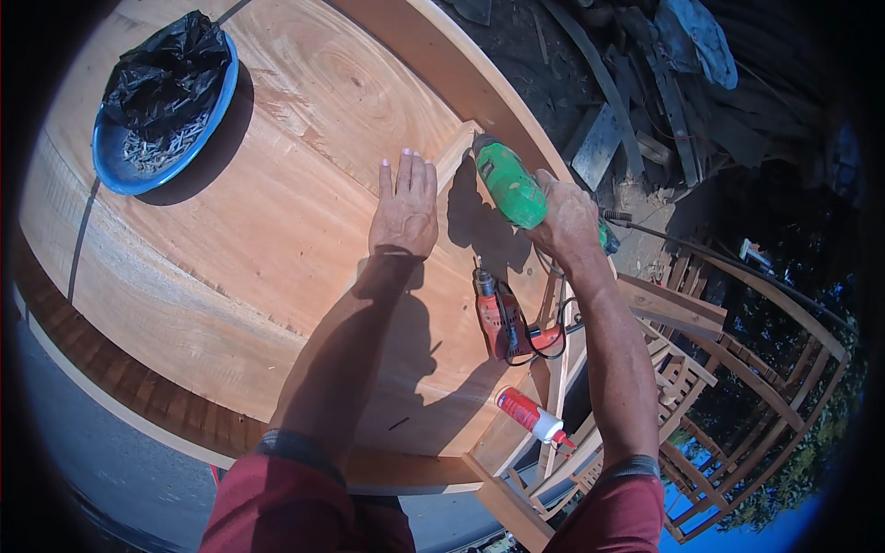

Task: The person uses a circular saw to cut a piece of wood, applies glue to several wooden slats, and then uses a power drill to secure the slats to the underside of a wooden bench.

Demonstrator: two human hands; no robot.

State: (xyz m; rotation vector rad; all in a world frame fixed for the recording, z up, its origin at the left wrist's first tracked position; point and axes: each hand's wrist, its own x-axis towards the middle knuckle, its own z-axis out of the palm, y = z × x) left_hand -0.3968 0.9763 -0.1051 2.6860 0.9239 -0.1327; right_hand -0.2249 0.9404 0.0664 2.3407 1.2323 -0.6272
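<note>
My right hand (pixel 566 221) is wrapped round the handle of a green power drill (pixel 505 182). The drill's nose points up and left, to the corner where a short wooden strip (pixel 455 155) meets the raised side board (pixel 502 101). My left hand (pixel 406 212) lies with fingers stretched out on the wooden panel (pixel 267 230), beside the strip's near end. Whether it touches the strip I cannot tell. Below the green drill, a red corded drill (pixel 500 318) rests on the panel. A red and white glue bottle (pixel 530 413) lies on its side nearer to me.
At the upper left, a blue basin (pixel 103 170) holds many screws (pixel 152 155) and a black plastic bag (pixel 171 74). Wooden chair-like frames (pixel 737 387) stand at the right. Scrap boards (pixel 599 143) lie on the ground beyond the side board. A cable (pixel 710 253) crosses there.
</note>
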